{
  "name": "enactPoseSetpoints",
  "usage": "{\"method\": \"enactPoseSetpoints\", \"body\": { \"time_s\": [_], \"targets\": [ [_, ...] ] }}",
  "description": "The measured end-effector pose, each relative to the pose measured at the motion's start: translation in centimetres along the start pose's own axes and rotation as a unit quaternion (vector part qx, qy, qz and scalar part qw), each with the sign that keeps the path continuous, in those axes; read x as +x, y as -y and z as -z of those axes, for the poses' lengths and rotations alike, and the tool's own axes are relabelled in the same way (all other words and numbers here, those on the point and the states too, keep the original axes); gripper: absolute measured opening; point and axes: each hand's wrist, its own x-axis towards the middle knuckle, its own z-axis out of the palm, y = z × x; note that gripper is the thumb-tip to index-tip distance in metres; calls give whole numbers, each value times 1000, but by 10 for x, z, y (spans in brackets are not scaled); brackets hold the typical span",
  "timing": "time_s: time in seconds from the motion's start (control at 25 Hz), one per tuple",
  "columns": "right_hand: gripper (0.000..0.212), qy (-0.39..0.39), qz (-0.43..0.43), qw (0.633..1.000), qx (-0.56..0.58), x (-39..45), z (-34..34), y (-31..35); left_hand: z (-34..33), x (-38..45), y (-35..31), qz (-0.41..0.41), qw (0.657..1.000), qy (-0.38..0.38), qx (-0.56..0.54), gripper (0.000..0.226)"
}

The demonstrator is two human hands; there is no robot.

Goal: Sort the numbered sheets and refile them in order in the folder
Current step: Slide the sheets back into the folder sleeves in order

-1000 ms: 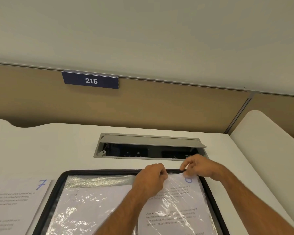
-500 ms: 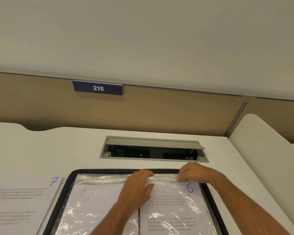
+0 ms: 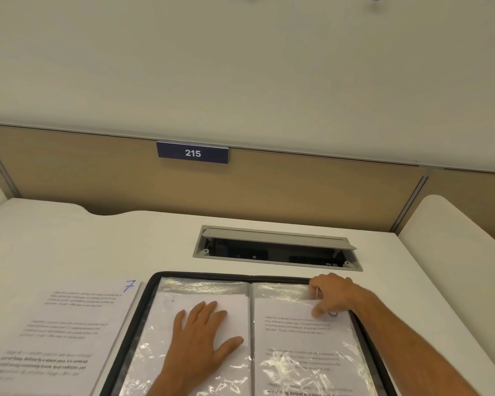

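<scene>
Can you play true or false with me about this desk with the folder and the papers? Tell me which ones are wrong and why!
1. The left hand lies flat on the left page of the folder. True.
2. The right hand rests on the bare desk. False: it is at the top of the right page, fingers curled on the sheet's upper edge.
3. The loose sheet left of the folder is marked 7. True.
4. The sign on the panel reads 512. False: it reads 215.
5. The hatch in the desk is open. True.
</scene>
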Motion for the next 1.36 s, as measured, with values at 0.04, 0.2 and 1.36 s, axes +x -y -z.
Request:
{"method": "enactPoseSetpoints", "body": {
  "time_s": [0.04,0.2,1.36],
  "targets": [
    [28,1,0,1000,24,-1,-2,1,-1,-3,1,-1,1000,7,7,65],
    [20,-19,-1,1000,9,-1,-9,12,-1,-11,-1,-6,999,41,7,73],
    [26,-9,-185,839,512,-116,-78,-27,-5,-75,42,-12,990,-48,133,86]
  ]
}}
